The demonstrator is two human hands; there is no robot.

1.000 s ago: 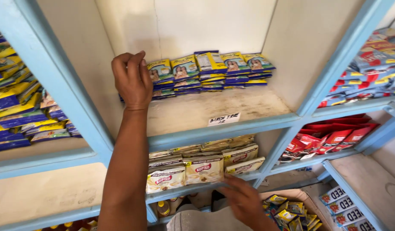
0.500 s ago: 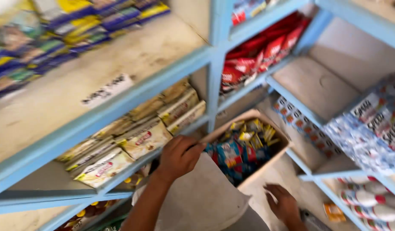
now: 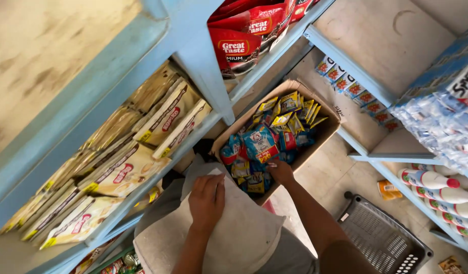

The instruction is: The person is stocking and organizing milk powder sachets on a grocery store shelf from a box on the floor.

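An open cardboard box stands on the floor under the blue shelves, filled with several blue and yellow sachet packs. My right hand reaches into the box's near side, its fingers down on the packs; a grip is not visible. My left hand lies flat, fingers apart, on the grey cloth over my knee, just left of the box. It holds nothing.
Blue wooden shelving holds cream sachet strips on the left and red pouches above. A grey plastic basket sits on the floor at the right. White bottles and wrapped packs fill the right-hand shelves.
The view has swung down from the upper shelf to the floor box. My left hand has come off the shelf onto my knee. My right hand has moved into the box.
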